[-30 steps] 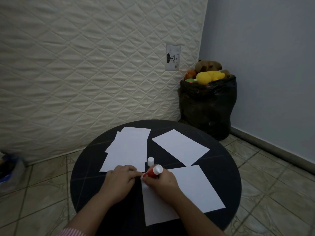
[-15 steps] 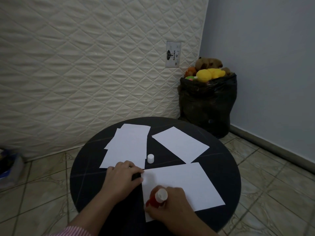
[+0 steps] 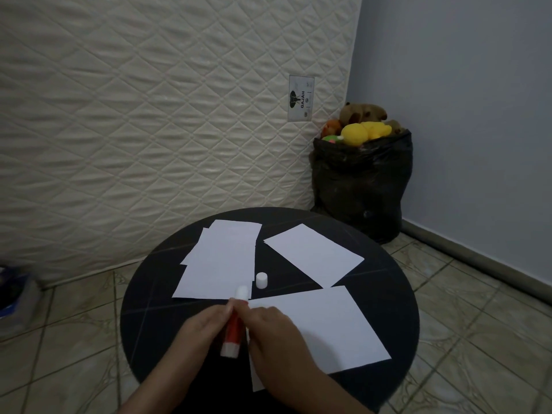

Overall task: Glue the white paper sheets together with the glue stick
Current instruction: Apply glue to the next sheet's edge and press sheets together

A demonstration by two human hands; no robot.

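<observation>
Glue stick (image 3: 233,327): red barrel, white base and white tip, cap off; held tilted between both hands over the near part of the round black table (image 3: 143,294), tip pointing away from the person, approx. at the top-left corner of the nearest white sheet (image 3: 322,321). Barrel is pinched by left-hand (image 3: 198,333) fingers; right hand (image 3: 276,336) fingers are closed on its upper part. White cap (image 3: 261,280) is seen standing upright beyond, betw. the stacked sheets (image 3: 222,261) at left and a single sheet (image 3: 313,253) at right.
</observation>
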